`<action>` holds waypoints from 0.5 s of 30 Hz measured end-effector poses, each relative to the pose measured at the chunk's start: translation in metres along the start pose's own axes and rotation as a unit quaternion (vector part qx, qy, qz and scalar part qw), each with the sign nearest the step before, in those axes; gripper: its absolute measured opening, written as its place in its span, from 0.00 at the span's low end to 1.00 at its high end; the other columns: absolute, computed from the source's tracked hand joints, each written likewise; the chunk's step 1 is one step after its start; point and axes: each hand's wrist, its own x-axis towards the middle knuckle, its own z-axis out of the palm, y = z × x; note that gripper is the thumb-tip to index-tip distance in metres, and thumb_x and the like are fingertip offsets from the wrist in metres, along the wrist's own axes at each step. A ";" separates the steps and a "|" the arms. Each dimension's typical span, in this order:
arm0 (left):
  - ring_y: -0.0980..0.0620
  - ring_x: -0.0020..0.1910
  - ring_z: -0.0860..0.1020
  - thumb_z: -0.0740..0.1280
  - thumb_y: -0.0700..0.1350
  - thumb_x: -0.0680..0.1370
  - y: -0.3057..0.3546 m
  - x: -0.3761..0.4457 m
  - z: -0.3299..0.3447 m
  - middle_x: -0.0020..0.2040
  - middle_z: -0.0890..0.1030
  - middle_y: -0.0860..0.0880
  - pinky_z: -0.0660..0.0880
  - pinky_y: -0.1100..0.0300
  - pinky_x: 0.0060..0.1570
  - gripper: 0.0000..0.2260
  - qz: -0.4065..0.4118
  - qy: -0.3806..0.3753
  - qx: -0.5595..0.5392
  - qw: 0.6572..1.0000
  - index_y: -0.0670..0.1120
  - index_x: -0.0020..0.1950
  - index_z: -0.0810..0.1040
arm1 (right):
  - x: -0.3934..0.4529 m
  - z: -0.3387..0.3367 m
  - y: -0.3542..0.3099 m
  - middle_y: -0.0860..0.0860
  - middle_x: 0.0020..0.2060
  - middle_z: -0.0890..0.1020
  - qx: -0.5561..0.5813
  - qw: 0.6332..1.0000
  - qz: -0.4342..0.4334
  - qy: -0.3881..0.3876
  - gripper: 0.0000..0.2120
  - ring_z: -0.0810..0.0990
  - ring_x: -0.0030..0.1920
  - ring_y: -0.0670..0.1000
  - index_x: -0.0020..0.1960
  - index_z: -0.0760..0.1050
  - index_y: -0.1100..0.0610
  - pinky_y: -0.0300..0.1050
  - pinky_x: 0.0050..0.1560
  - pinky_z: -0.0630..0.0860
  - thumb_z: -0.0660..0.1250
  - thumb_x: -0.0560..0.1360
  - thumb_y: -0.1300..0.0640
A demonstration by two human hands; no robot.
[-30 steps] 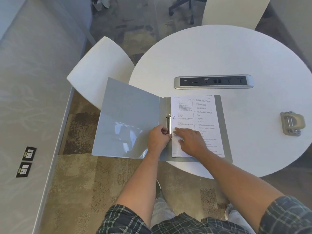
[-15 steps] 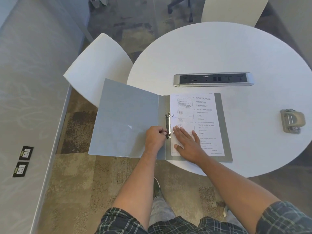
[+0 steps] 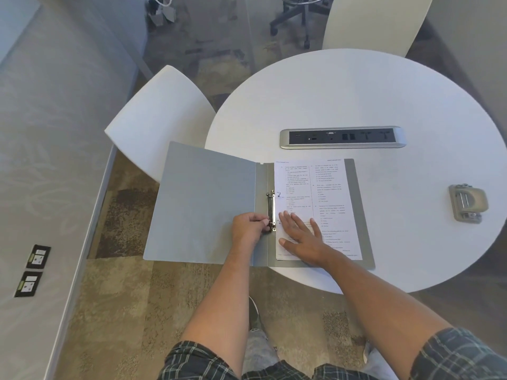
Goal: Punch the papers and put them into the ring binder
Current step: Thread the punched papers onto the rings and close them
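Papers seated, clip being closed

Head view: the right hand [image 3: 301,237], pinching near the rings a second ago, now lies flat on the papers [image 3: 315,204] in the binder [image 3: 203,204]; left hand [image 3: 248,224] pinches the clip [image 3: 271,211]. Filing looks nearly done. The cover overhangs the table [image 3: 356,91] edge; the punch [image 3: 467,202] sits well apart.

The papers [image 3: 315,204] under the right hand [image 3: 301,237] carry two columns of print, too small to read.
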 end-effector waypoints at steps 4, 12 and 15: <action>0.52 0.36 0.84 0.76 0.34 0.73 0.001 0.001 0.000 0.38 0.87 0.46 0.79 0.64 0.37 0.05 -0.016 0.000 -0.033 0.999 0.43 0.43 0.85 | 0.001 -0.002 0.000 0.36 0.80 0.37 -0.002 1.000 -0.001 -0.010 0.31 0.32 0.78 0.36 0.80 0.34 0.36 0.52 0.76 0.26 0.48 0.85 0.39; 0.45 0.43 0.87 0.78 0.34 0.70 0.001 0.004 0.002 0.40 0.87 0.45 0.83 0.56 0.45 0.05 -0.001 -0.011 -0.044 0.999 0.41 0.44 0.86 | 0.002 -0.002 -0.002 0.37 0.79 0.35 -0.026 0.999 0.000 -0.022 0.32 0.31 0.78 0.39 0.79 0.31 0.36 0.54 0.75 0.25 0.48 0.84 0.37; 0.50 0.43 0.87 0.75 0.36 0.75 -0.003 0.001 -0.001 0.43 0.87 0.45 0.82 0.62 0.41 0.04 0.004 -0.018 -0.059 0.998 0.41 0.49 0.84 | 0.001 -0.003 -0.002 0.36 0.79 0.34 -0.034 0.999 -0.002 -0.019 0.33 0.31 0.78 0.39 0.79 0.31 0.36 0.54 0.75 0.26 0.48 0.83 0.36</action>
